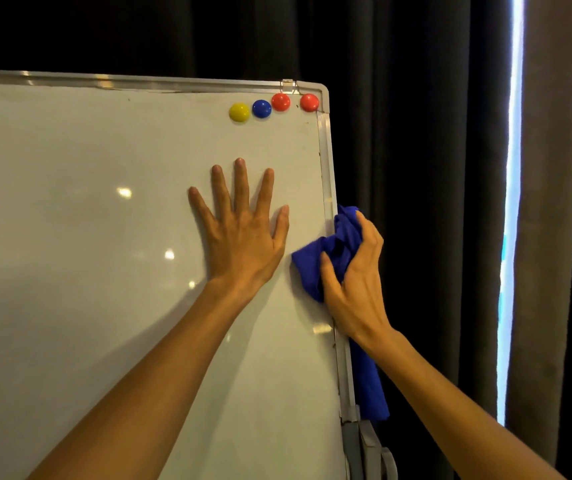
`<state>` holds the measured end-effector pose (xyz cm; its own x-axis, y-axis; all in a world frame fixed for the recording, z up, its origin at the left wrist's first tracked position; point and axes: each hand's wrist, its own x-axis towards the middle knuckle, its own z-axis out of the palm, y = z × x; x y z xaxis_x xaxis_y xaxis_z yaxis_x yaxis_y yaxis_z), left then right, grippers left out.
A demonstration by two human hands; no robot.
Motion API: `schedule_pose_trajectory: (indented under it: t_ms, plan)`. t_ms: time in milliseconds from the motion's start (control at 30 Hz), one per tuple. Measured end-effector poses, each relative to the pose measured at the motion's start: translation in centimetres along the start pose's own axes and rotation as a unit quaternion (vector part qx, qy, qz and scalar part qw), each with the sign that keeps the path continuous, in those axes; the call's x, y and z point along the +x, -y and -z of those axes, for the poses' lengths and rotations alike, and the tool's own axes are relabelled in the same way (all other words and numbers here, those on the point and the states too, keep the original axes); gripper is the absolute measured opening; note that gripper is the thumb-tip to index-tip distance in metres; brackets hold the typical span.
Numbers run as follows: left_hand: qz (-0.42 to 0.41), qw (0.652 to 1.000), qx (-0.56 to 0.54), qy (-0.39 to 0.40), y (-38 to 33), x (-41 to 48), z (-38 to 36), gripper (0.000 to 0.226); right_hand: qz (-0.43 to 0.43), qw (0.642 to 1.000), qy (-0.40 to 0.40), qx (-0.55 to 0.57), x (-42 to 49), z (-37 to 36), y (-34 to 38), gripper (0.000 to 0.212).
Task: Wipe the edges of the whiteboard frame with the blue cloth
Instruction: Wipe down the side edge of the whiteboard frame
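I have just one camera here, worn on the person's head. It looks forward and a little down, straight at the whiteboard, and it sits close, about an arm's reach away. The board fills most of my picture, and its left and bottom sides run off the edge. Both arms come in from the bottom. On the right I see dark curtains behind the board. They look farther back, but I cannot really tell.

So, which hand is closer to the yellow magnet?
Left. The left hand lies flat on the board just below the yellow magnet; the right hand is lower, at the right frame edge.
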<state>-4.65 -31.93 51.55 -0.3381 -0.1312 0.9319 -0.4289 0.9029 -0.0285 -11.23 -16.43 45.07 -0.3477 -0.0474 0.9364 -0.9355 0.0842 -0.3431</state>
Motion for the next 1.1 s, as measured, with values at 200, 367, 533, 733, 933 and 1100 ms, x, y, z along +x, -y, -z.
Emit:
schedule_pose_trajectory:
  t_ms: [200,367,533,733,933,1100]
  plan:
    - [0.005,1.000,0.004,0.016,-0.1,-0.1,0.2,0.076,0.000,0.998,-0.028,-0.053,6.4,-1.0,1.6,0.054]
    - [0.007,1.000,0.005,0.008,-0.2,-0.1,0.2,0.075,-0.019,0.998,-0.053,-0.033,12.3,-1.6,3.0,0.064]
    - [0.004,1.000,0.004,0.003,-0.3,-0.2,0.0,0.073,-0.038,0.995,-0.082,-0.051,15.4,-2.2,2.9,0.061]
    - [0.000,1.000,0.001,-0.005,-0.1,-0.2,-0.1,0.074,-0.045,0.992,-0.080,-0.091,13.5,-2.2,1.7,0.055]
    - [-0.003,1.000,-0.007,0.001,-0.2,-0.9,-0.2,0.075,-0.040,0.993,-0.059,-0.092,6.2,-1.0,0.6,0.036]
    - [-0.011,1.000,-0.010,0.002,-0.8,-2.8,-0.3,0.071,-0.050,0.993,-0.005,-0.103,0.6,0.6,0.2,0.029]
